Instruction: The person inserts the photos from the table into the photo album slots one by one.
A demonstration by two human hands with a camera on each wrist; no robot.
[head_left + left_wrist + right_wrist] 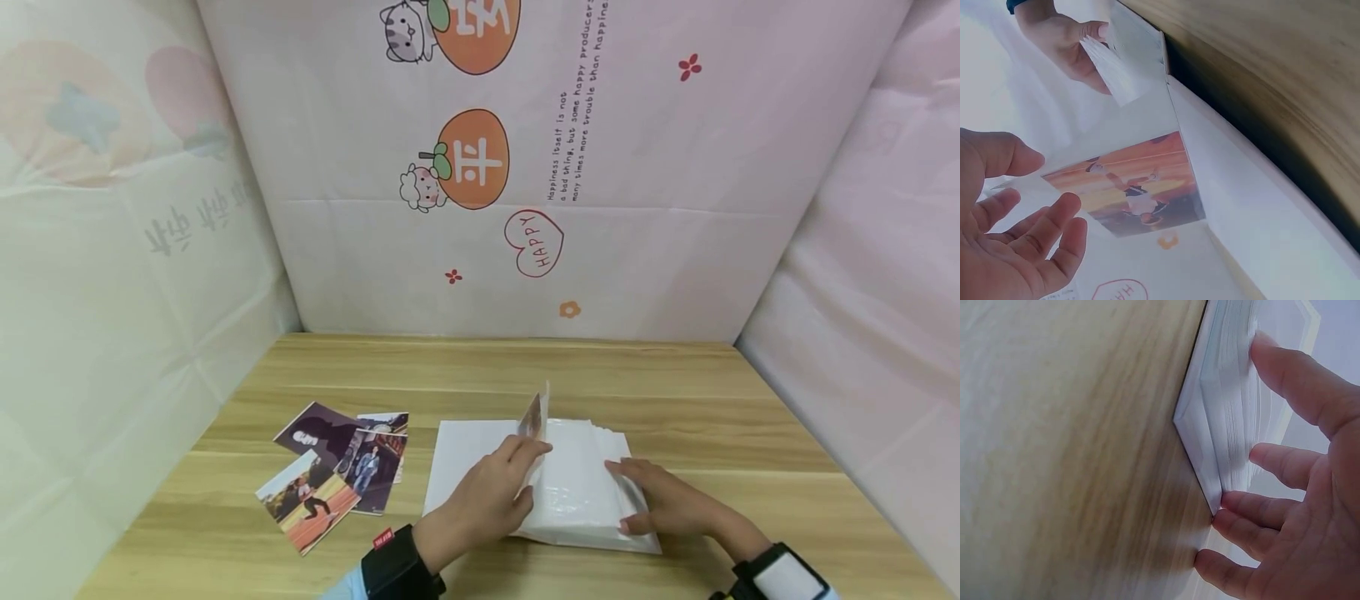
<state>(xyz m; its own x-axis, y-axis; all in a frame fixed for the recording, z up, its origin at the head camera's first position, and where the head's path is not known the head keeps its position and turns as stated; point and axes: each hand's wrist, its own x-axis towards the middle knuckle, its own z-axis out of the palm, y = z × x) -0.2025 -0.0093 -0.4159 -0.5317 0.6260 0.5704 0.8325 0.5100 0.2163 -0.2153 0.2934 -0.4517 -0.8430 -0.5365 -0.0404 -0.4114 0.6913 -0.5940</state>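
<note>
Album, white, rectangular, glossy-leaved (573, 492): left grip (483, 496) loosely apart beside an upright colour-photo page (1132, 194), right grip (671, 500) spread, touching the album.

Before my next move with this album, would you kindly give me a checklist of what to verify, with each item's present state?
1. Album lies open on the table: ok.
2. Raised photo stands up above the open pages: ok.
3. Raised photo fully tucked into a sleeve: cannot tell; its edges are not clear enough.
4. Left hand firmly grips the raised photo: cannot tell; the hand is beside it, but contact is unclear.
5. Right hand touches the page edges: ok.
6. Loose photos lie singly: not ok; they overlap in a group left of the album.
</note>
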